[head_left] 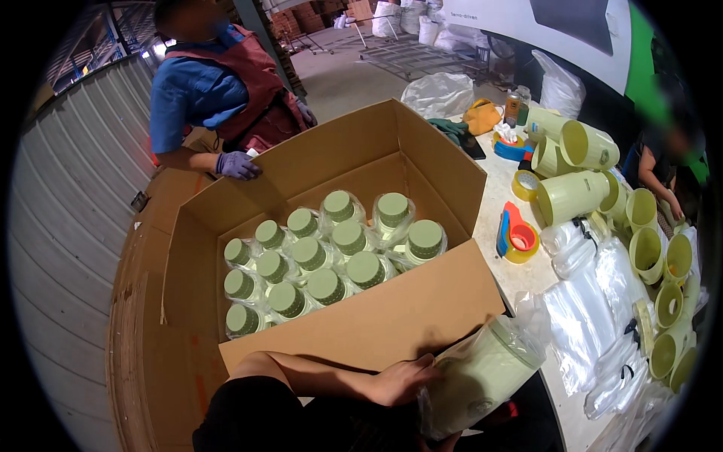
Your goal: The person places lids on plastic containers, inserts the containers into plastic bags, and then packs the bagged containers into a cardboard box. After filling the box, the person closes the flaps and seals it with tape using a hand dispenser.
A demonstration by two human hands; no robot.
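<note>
Tilted beside the near right corner of the carton, a pale green cylindrical container (482,373) sits inside a clear plastic bag. My left hand (405,380) is closed on the bag and the container's left side, fingertips partly hidden. Only a bit of my right hand (447,443) shows, against the container's lower end, with most of it out of sight. In front of me stands an open cardboard carton (361,324). Rows of upright pale green containers with ribbed lids (326,286), each in clear plastic, fill much of its floor.
On the right table (516,177) lie tape dispensers (518,235), a tape roll (525,185), clear bags (576,324) and several unlidded green containers (572,197). Across the carton, a person's gloved hand (238,166) touches its rim. Another person's arm (657,181) reaches in at far right.
</note>
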